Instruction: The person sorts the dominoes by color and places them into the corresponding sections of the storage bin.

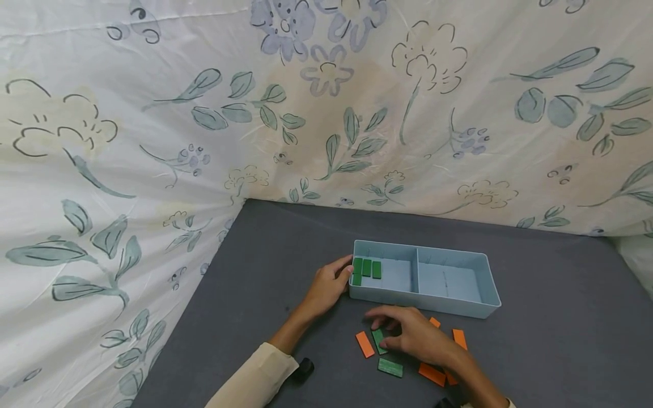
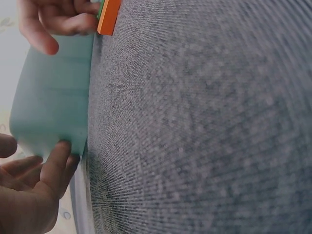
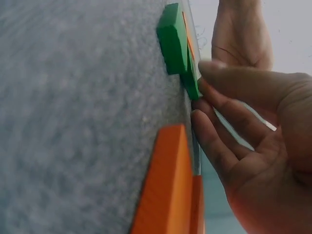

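Observation:
My left hand (image 1: 326,289) rests its fingers against the left end of a light blue two-compartment box (image 1: 454,306); the left wrist view shows fingertips on the box's wall (image 2: 53,107). Several green blocks (image 1: 376,270) lie in its left compartment. In front of the box, my right hand (image 1: 415,334) hovers with bent, spread fingers over a green block (image 1: 378,340). Thumb and fingertips are right at that block (image 3: 192,80) in the right wrist view, not closed round it. Another green block (image 1: 390,368) lies nearer, and an orange block (image 1: 364,344) is just left.
More orange blocks (image 1: 432,374) lie around and partly beneath the right forearm, including one (image 1: 459,339) to its right. The dark grey cloth (image 1: 285,243) covers the table. Flower-printed fabric (image 1: 326,141) hangs behind and at the left.

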Tool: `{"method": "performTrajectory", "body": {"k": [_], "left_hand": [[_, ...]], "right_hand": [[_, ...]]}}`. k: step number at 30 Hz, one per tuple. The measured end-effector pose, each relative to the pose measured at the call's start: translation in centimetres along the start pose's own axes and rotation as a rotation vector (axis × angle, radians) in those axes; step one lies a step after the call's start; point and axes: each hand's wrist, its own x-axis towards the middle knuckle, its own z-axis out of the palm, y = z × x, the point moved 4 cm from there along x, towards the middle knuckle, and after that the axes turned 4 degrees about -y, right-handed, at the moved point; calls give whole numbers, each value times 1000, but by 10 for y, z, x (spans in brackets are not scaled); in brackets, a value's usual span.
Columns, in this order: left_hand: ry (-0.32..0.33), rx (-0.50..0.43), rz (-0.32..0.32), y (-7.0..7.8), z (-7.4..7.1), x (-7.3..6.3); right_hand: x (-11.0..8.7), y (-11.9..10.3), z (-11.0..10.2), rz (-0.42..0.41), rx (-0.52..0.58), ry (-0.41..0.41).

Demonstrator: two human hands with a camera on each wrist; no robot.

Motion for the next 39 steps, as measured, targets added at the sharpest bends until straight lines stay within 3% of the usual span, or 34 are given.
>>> {"method": "performTrajectory", "body": {"k": [19, 39], "left_hand": [[-7, 8, -4, 1, 0, 0], [-1, 14, 1, 1, -1, -1]], "right_hand": [[-2, -3, 1, -65, -168, -39], [-6, -8, -2, -41, -22, 46]]}}
